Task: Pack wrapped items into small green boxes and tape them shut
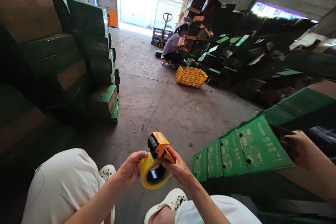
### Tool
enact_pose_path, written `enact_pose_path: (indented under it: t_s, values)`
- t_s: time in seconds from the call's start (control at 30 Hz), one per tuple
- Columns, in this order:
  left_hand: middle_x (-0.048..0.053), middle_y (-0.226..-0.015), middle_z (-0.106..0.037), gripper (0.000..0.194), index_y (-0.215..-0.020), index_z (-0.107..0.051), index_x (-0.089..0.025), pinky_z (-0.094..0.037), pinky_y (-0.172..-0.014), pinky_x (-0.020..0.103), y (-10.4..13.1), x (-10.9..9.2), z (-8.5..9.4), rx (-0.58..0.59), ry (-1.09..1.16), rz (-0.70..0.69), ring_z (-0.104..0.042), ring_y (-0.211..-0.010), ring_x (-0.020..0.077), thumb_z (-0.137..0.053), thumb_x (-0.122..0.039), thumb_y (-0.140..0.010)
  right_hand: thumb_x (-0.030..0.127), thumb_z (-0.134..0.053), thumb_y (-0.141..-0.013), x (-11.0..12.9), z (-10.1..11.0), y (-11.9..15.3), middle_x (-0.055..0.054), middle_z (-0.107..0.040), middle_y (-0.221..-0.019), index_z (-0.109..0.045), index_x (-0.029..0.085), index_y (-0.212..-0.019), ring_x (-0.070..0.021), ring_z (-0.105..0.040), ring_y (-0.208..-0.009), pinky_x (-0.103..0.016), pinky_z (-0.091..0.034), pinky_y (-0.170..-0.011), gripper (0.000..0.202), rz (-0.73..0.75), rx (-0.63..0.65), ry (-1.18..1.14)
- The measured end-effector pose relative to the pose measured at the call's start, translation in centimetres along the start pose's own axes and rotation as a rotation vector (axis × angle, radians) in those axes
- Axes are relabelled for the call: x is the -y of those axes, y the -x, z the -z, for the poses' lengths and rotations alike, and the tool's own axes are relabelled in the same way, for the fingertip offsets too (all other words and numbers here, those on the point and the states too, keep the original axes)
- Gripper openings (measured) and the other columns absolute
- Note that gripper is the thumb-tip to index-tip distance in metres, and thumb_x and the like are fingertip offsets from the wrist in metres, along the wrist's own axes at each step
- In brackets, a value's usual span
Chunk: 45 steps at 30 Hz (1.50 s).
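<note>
Between my knees I hold a tape dispenser [160, 143] with an orange body and a black roller, carrying a wide roll of yellow tape [145, 174]. My left hand [130, 168] pinches the roll's left edge, thumb on top. Around the dispenser's orange frame on the right, my right hand [179, 168] has its fingers closed, with the thumb near the roll's dark core. Both hands are above the concrete floor. Part of the core is hidden behind my right thumb.
Green cartons [258, 147] stand in a row close on my right. Stacked boxes [89, 17] rise on the left. Farther off, a yellow crate [191, 77] sits near a seated person [172, 45], with a pallet jack [166, 24] behind and a large heap of boxes [236, 56] at right.
</note>
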<state>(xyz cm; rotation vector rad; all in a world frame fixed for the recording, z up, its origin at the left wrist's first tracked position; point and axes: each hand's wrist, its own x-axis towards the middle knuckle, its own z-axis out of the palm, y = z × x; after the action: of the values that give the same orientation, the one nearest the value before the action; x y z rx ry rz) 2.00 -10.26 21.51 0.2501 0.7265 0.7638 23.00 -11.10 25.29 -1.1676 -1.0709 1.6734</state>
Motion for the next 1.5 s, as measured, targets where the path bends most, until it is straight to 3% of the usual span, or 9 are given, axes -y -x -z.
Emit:
enact_pose_path:
  t_s: [0.13, 0.27, 0.4, 0.6, 0.73, 0.93, 1.33, 1.5]
  values:
    - [0.007, -0.078, -0.078, 0.033, -0.088, -0.076, -0.009, -0.052, -0.07, 0.026, 0.0, 0.4, -0.3, -0.049, 0.015, -0.046, -0.07, -0.068, 0.0184, -0.086, -0.033, -0.068, 0.042, -0.093, -0.067, -0.1, 0.1, -0.1, -0.001, -0.072, -0.104, -0.068, 0.024, -0.113, -0.0211, -0.064, -0.098, -0.029, -0.047, -0.089, 0.056, -0.002, 0.017, 0.013]
    - [0.007, -0.083, -0.079, 0.029, -0.09, -0.077, -0.01, -0.052, -0.071, 0.025, 0.7, -0.4, -0.8, 0.054, 0.029, -0.036, -0.07, -0.069, 0.0173, -0.082, -0.035, -0.075, 0.045, -0.093, -0.065, -0.2, 0.3, -0.3, -0.002, -0.071, -0.104, -0.069, 0.024, -0.112, -0.0219, -0.063, -0.097, -0.03, -0.048, -0.088, 0.057, 0.007, 0.014, 0.018]
    - [0.003, -0.077, -0.076, 0.024, -0.089, -0.076, -0.012, -0.049, -0.066, 0.022, 1.2, -1.0, -0.7, 0.09, 0.021, -0.038, -0.066, -0.063, 0.0134, -0.082, -0.027, -0.072, 0.047, -0.094, -0.064, -0.4, 0.4, -0.4, -0.002, -0.072, -0.106, -0.069, 0.025, -0.112, -0.0227, -0.063, -0.1, -0.031, -0.048, -0.091, 0.059, 0.019, -0.004, -0.009]
    - [0.008, -0.079, -0.077, 0.031, -0.088, -0.075, -0.008, -0.051, -0.07, 0.026, 0.2, 0.1, -0.2, 0.017, -0.006, -0.031, -0.07, -0.069, 0.0187, -0.084, -0.031, -0.068, 0.045, -0.093, -0.066, -0.8, 0.4, -0.4, -0.001, -0.072, -0.105, -0.067, 0.024, -0.114, -0.0223, -0.064, -0.099, -0.03, -0.048, -0.089, 0.058, -0.002, 0.029, 0.035]
    - [0.005, -0.076, -0.077, 0.029, -0.086, -0.075, -0.011, -0.052, -0.07, 0.026, 0.3, 0.1, -0.4, -0.048, 0.009, -0.044, -0.069, -0.068, 0.0178, -0.085, -0.031, -0.069, 0.043, -0.093, -0.065, -0.6, 0.3, -0.4, -0.001, -0.072, -0.105, -0.069, 0.024, -0.114, -0.0216, -0.064, -0.098, -0.029, -0.047, -0.089, 0.058, -0.005, 0.035, 0.044]
    - [0.002, -0.078, -0.074, 0.024, -0.088, -0.075, -0.012, -0.048, -0.066, 0.023, 1.6, -1.2, -1.2, 0.087, 0.005, -0.045, -0.065, -0.065, 0.0133, -0.082, -0.028, -0.072, 0.048, -0.094, -0.062, -0.1, 0.3, -0.4, -0.003, -0.072, -0.105, -0.071, 0.025, -0.11, -0.0239, -0.063, -0.099, -0.034, -0.048, -0.092, 0.057, 0.015, -0.019, 0.004]
    - [0.007, -0.079, -0.078, 0.032, -0.087, -0.075, -0.011, -0.05, -0.068, 0.026, 0.3, 0.3, -0.4, -0.058, -0.007, -0.07, -0.069, -0.068, 0.0183, -0.087, -0.033, -0.066, 0.042, -0.093, -0.066, -0.7, 0.2, -0.4, -0.001, -0.072, -0.102, -0.07, 0.024, -0.112, -0.0215, -0.064, -0.096, -0.029, -0.048, -0.088, 0.055, -0.006, 0.017, 0.029]
    - [0.004, -0.08, -0.077, 0.026, -0.089, -0.075, -0.012, -0.049, -0.067, 0.023, 0.9, -0.5, -0.6, 0.077, 0.004, -0.035, -0.067, -0.066, 0.0145, -0.083, -0.03, -0.072, 0.048, -0.093, -0.065, -0.3, 0.3, -0.5, -0.002, -0.072, -0.103, -0.072, 0.024, -0.11, -0.0222, -0.063, -0.097, -0.032, -0.048, -0.09, 0.056, 0.024, -0.008, -0.011]
